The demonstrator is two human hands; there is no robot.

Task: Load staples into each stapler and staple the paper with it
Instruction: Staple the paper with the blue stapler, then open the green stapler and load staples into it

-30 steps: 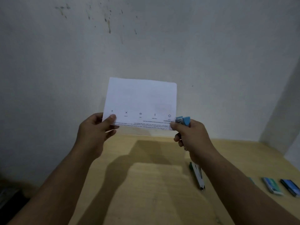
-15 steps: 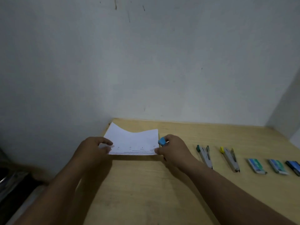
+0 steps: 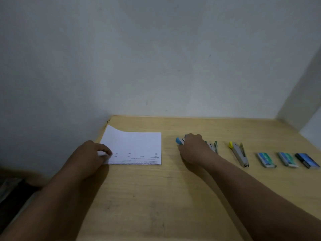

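A white sheet of paper printed with small black symbols and lines of text (image 3: 133, 146) lies on the pale wooden tabletop (image 3: 156, 197), close to its left edge and near the grey wall; its far left corner curls up off the wood while the rest lies flat. The left hand (image 3: 92, 157) rests at the sheet's near left corner, fingertips (image 3: 108, 153) bent down onto the paper, though it cannot be told whether they pinch the edge or only press it. To the right of the sheet, apart from it, the right hand (image 3: 192, 148) lies low on the tabletop with its grip curled round a small metal stapler with a light blue plastic tip (image 3: 178, 141), the blue end sticking out on the hand's left side. Just beyond that hand on the right lies a slim metal stapler with a green tip (image 3: 214, 146), partly hidden by the wrist. Further right, separate from it, lies a slim metal stapler with a yellow tip (image 3: 238, 153), its arm slightly raised. A row of three small staple boxes follows along the right of the tabletop: a teal and white box (image 3: 266, 160), a second teal and white box (image 3: 287, 159), and a dark blue box (image 3: 307, 160) nearest the edge of the view.
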